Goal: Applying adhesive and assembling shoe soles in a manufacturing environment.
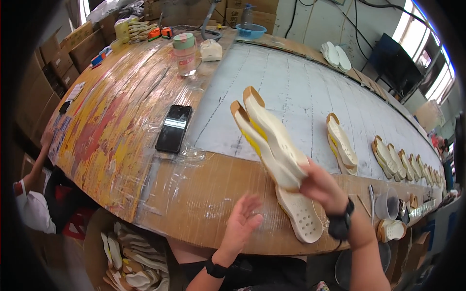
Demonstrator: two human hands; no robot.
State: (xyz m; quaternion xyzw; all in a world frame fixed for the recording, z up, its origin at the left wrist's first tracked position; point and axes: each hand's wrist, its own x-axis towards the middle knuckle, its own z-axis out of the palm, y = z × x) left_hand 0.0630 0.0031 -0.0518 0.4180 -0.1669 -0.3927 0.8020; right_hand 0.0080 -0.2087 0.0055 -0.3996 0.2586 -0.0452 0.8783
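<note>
My right hand [324, 188] grips a pair of cream shoe soles [275, 133] by their near ends. They are held together, tilted away from me, with tan far tips and yellow along their sides. Just beneath them, another sole [302, 217] with round holes rests on the cardboard near the table's front edge, partly covered by the held pair. To the left of that sole, my left hand [240, 224] hovers with fingers apart, slightly blurred and holding nothing.
A black phone [174, 128] lies left of the pale work surface [218, 109]. A row of soles [342, 145] runs off to the right. Below left stands a box of soles [92, 247]. A jar with a green lid [184, 58] is behind; a person [36, 208] sits at far left.
</note>
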